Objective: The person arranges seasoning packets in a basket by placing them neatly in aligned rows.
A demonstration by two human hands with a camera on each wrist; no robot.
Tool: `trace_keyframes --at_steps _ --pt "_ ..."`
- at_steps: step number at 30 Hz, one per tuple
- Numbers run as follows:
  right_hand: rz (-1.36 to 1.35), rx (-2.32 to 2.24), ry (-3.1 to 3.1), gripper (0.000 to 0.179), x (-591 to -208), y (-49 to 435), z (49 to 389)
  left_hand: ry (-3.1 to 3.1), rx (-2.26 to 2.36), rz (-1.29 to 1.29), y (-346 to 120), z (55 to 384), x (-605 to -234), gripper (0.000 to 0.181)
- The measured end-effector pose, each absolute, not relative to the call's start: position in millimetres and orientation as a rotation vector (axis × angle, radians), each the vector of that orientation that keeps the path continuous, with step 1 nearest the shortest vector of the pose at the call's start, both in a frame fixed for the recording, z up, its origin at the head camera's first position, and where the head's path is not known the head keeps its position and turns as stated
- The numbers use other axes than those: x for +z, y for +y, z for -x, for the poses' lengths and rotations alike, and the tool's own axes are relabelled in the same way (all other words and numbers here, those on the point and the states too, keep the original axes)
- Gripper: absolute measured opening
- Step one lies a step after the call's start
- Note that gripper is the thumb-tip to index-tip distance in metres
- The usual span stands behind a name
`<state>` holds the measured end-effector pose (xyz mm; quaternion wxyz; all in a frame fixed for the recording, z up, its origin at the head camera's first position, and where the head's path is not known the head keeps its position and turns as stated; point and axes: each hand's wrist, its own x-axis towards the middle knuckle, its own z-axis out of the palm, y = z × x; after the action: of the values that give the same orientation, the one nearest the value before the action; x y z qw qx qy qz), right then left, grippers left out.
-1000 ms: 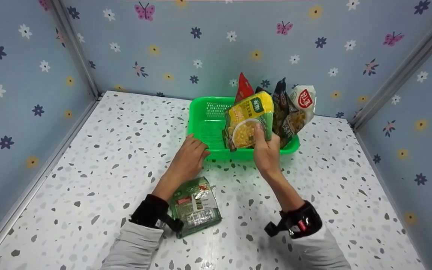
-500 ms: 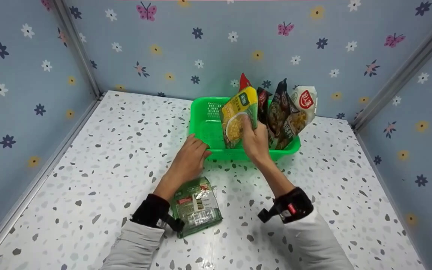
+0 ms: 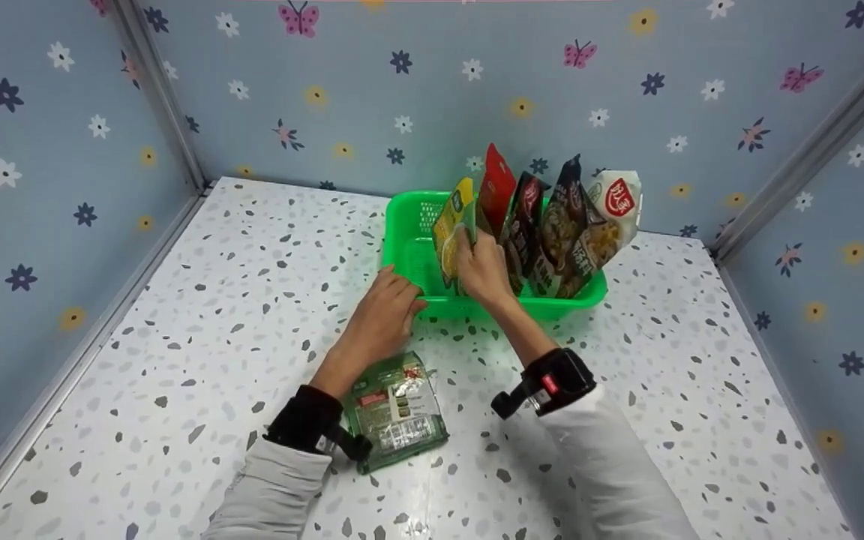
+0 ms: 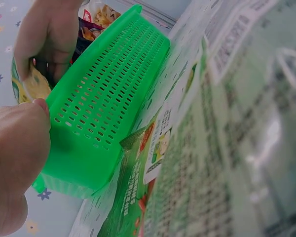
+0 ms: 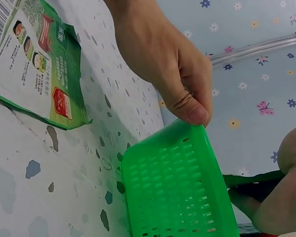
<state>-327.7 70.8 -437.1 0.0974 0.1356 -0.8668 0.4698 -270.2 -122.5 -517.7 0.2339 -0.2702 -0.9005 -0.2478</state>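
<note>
My right hand (image 3: 486, 274) grips a yellow-and-green food packet (image 3: 447, 229) by its right side. The packet stands upright inside a green plastic basket (image 3: 447, 306), left of the other packets, seen nearly edge-on. At the basket's front left, my left hand (image 3: 379, 319) holds the rim, and its thumb (image 5: 192, 111) lies over the edge in the right wrist view. In front of the basket a green packet (image 3: 400, 420) lies flat on the table, near my left wrist. The lower end of the yellow packet is partly hidden by the right hand and the rim.
A red packet (image 3: 497, 180), a dark packet (image 3: 526, 214), a black packet (image 3: 563, 217) and a white-topped packet (image 3: 616, 206) stand in the basket's right part. Flower-patterned walls (image 3: 462, 97) enclose the speckled table (image 3: 199, 315) at the back and sides.
The right hand has carried the yellow packet leftward past the red one and turned it nearly edge-on. My left hand has kept its place on the rim.
</note>
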Motion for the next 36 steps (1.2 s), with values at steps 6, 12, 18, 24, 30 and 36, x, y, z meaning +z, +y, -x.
trace_keyframes --at_steps 6,12,18,24,30,36 --pt "-0.434 1.296 -2.772 0.049 -458.0 69.1 357.4 -2.464 -0.664 0.746 -121.1 270.0 -518.7 0.025" --pt "-0.408 1.176 -2.913 0.049 -463.3 71.4 365.3 -2.474 -0.654 0.747 -119.5 270.6 -519.1 0.029" --pt "-0.502 1.145 -2.974 0.049 -469.8 76.3 374.5 -2.469 -0.635 0.748 -119.9 270.4 -518.0 0.027" --pt "-0.422 1.128 -2.958 0.043 -462.3 71.8 368.6 -2.460 -0.628 0.747 -120.8 269.9 -518.3 0.027" --pt "-0.367 1.106 -2.872 0.040 -461.9 72.0 365.1 -2.463 -0.654 0.746 -120.9 270.2 -518.1 0.026" --pt "-0.320 1.102 -2.973 0.039 -480.8 76.9 385.0 -2.476 -0.665 0.734 -122.5 270.7 -518.8 0.027"
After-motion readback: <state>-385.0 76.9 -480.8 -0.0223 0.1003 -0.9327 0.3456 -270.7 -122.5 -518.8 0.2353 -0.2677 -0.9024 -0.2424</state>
